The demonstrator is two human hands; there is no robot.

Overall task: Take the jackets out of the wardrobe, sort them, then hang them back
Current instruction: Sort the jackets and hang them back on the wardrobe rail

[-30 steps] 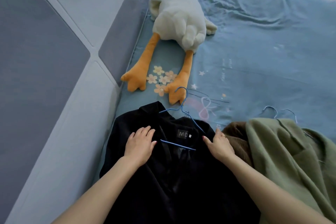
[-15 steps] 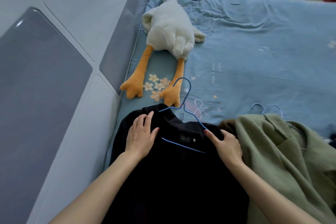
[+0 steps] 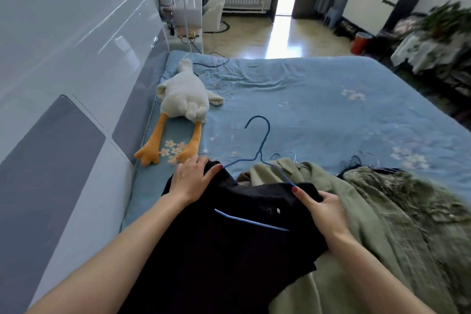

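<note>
A black jacket (image 3: pixel 229 250) on a blue wire hanger (image 3: pixel 260 150) is lifted off the blue bed (image 3: pixel 318 109). My left hand (image 3: pixel 191 181) grips its left shoulder and my right hand (image 3: pixel 323 209) grips its right shoulder. The hanger's hook points up and away from me. To the right lies an olive-green jacket (image 3: pixel 356 224) on its own wire hanger (image 3: pixel 288 155), and beyond it a grey-green furry coat (image 3: pixel 413 201).
A white plush goose (image 3: pixel 183 102) with orange legs lies on the bed by the padded headboard wall (image 3: pixel 76 109). A loose dark hanger (image 3: pixel 214 61) lies at the bed's far edge. Beyond are a white desk (image 3: pixel 183 7), a radiator and an open doorway.
Both hands closed on the black jacket's shoulders and raised it from the bed, and the hook now stands up. My head lifted, bringing the room into sight.
</note>
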